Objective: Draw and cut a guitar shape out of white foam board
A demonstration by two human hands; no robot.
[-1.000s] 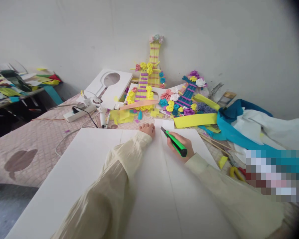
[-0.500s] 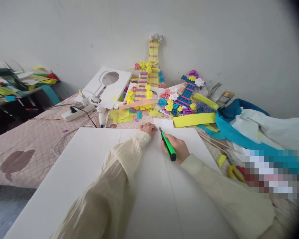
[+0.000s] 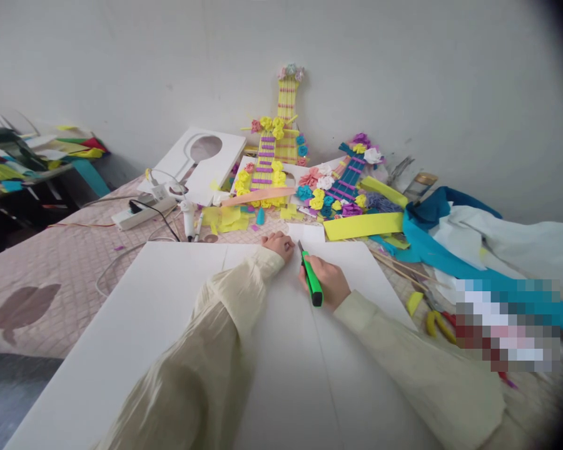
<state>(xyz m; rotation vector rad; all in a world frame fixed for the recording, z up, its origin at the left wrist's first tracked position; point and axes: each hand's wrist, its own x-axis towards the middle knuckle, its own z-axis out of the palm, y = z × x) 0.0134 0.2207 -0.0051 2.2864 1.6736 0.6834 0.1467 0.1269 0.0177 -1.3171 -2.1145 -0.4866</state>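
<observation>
A large white foam board (image 3: pixel 159 325) lies flat in front of me, with a thin line running down its middle. My right hand (image 3: pixel 326 281) is closed round a green utility knife (image 3: pixel 310 279), whose tip rests on the board near the far edge. My left hand (image 3: pixel 278 242) presses on the board's far edge just left of the knife, fingers curled down. Cream sleeves cover both my arms.
Beyond the board lie paper-flower guitar crafts (image 3: pixel 272 162), yellow foam strips (image 3: pixel 363 225), a cut-out white board (image 3: pixel 201 164), a power strip (image 3: pixel 141 212) with cables and a glue gun (image 3: pixel 187 215). Blue and white cloth (image 3: pixel 455 237) and pliers (image 3: pixel 438 324) lie at the right.
My right hand has turned the knife from slanting toward the right to nearly upright along the line and shifted it left, closer to my left hand.
</observation>
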